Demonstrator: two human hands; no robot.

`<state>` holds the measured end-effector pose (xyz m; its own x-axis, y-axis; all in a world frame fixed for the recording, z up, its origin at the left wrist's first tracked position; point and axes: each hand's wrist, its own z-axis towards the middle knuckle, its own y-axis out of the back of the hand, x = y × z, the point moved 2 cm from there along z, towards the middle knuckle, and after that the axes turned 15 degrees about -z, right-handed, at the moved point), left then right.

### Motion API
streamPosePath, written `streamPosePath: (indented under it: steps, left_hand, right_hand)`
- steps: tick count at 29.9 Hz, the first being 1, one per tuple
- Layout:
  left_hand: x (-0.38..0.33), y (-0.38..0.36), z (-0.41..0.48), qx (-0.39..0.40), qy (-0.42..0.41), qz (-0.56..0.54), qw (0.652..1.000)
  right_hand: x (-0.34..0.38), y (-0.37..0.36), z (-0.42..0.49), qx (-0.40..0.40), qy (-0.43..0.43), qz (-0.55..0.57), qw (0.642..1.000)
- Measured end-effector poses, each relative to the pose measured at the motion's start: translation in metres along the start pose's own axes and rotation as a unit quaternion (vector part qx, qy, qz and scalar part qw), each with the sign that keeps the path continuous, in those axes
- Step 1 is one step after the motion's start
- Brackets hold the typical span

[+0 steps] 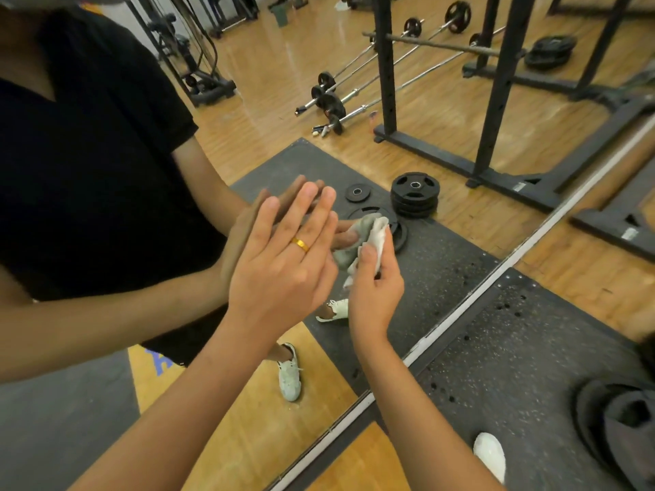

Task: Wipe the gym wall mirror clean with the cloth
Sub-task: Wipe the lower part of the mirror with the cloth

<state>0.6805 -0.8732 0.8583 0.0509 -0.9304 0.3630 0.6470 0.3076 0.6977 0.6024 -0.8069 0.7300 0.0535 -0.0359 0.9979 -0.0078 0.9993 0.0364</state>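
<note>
Pressing cloth (373, 242) against mirror (269, 69), right hand (375, 294)

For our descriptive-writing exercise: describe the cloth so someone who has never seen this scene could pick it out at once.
Find the wall mirror, its bottom edge crossing the view diagonally. At the glass, right of the flat left hand, the right hand pinches a crumpled cloth. It is the whiter bundle; the greyer one touching it is its reflection.

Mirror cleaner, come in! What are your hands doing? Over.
Left hand open, flat against mirror. Right hand grips cloth, pressed to mirror. Nothing in the way. Over.
</note>
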Motion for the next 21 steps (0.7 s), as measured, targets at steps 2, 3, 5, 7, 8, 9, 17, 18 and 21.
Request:
streamPosePath:
  steps: [2, 3, 5, 7, 8, 9, 17, 18, 21]
  left_hand:
    - [0.000, 0.001, 0.002, -0.003, 0.003, -0.005, 1.000]
    - [0.001, 0.001, 0.002, -0.003, 0.003, -0.004, 1.000]
    - [0.000, 0.001, 0.001, -0.003, -0.001, 0.008, 1.000]
    - [0.001, 0.000, 0.000, -0.003, -0.001, 0.017, 1.000]
    - [0.001, 0.000, 0.000, -0.004, -0.001, 0.021, 1.000]
    - [0.001, 0.000, 0.000, -0.005, -0.003, 0.023, 1.000]
    - [-0.002, 0.000, 0.001, -0.004, 0.006, 0.033, 0.999]
    - [-0.002, 0.000, 0.001, -0.002, 0.008, 0.032, 0.999]
    - [-0.002, 0.000, 0.000, 0.001, 0.006, 0.050, 0.999]
  right_hand:
    - [0.004, 0.005, 0.013, -0.003, 0.014, -0.002, 1.000]
    - [0.008, 0.007, 0.020, -0.003, 0.023, 0.000, 1.000]
    - [0.016, 0.009, 0.033, -0.008, 0.044, 0.001, 0.999]
    - [0.022, 0.010, 0.040, -0.009, 0.073, -0.008, 0.997]
    - [0.023, 0.011, 0.041, -0.007, 0.091, -0.017, 0.996]
    - [0.023, 0.012, 0.040, -0.004, 0.116, -0.032, 0.993]
    - [-0.009, 0.009, 0.022, -0.011, 0.059, -0.039, 0.997]
    - [-0.010, 0.007, 0.022, -0.024, 0.044, -0.037, 0.998]
    - [-0.006, 0.003, 0.021, -0.023, 0.027, -0.028, 0.999]
